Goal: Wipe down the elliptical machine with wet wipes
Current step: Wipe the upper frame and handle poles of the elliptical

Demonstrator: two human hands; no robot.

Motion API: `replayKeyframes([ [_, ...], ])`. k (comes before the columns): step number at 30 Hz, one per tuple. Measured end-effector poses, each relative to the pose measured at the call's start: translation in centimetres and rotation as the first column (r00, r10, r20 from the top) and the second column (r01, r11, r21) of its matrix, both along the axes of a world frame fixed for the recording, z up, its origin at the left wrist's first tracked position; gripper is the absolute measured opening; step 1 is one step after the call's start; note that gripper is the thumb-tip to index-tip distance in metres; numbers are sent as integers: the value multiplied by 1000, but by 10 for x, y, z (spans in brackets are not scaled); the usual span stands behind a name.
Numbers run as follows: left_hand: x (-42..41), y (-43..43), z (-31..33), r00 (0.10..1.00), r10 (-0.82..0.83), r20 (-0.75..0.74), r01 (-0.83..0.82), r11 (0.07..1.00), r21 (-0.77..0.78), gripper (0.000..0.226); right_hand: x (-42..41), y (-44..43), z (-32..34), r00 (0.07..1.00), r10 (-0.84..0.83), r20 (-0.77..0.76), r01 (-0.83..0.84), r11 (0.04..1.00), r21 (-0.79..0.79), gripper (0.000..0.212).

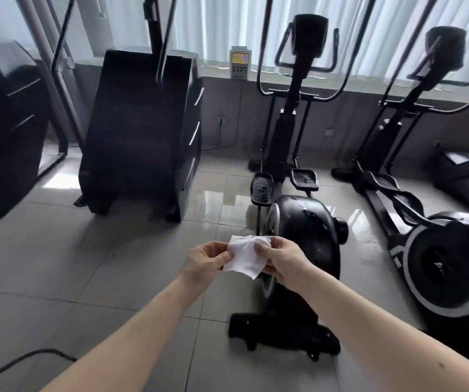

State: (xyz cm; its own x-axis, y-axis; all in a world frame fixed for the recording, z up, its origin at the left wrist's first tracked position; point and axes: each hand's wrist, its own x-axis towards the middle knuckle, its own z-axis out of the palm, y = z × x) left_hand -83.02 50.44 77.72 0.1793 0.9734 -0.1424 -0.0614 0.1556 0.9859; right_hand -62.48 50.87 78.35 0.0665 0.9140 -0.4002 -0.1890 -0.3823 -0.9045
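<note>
A white wet wipe (244,257) is stretched between both hands at the centre of the head view. My left hand (205,261) pinches its left edge and my right hand (281,260) pinches its right edge. Directly behind the hands stands a black elliptical machine (306,222), seen from its rear flywheel housing. Its two pedals (261,188) lie ahead, and its upright console and handlebars rise at the top. The hands hover above the rear housing without touching it.
A second black elliptical (439,264) stands to the right. A tall black stair-climber machine (140,137) is to the left on the glossy tiled floor (58,264). A pack of wipes (240,63) sits on the window ledge. A cable (15,363) crosses the floor at bottom left.
</note>
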Motion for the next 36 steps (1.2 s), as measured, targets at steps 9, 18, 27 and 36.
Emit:
replayKeyframes([
  [9, -90, 93, -30, 982, 186, -37, -187, 982, -18, 22, -93, 99, -14, 992, 124, -23, -126, 985, -117, 94],
  [18, -114, 251, -47, 951, 26, -309, -24, 1000, 11, 27, -118, 272, -43, 980, 190, 59, -186, 981, -61, 29],
  [27, -99, 479, -39, 845, 5, -535, -19, 1000, -20, 7, -93, 480, -47, 866, 289, 408, -340, 939, 57, 9],
  [36, -24, 667, -54, 925, -12, -379, -9, 999, -53, 12, -31, 635, -62, 943, 79, 324, -101, 994, 49, 14],
])
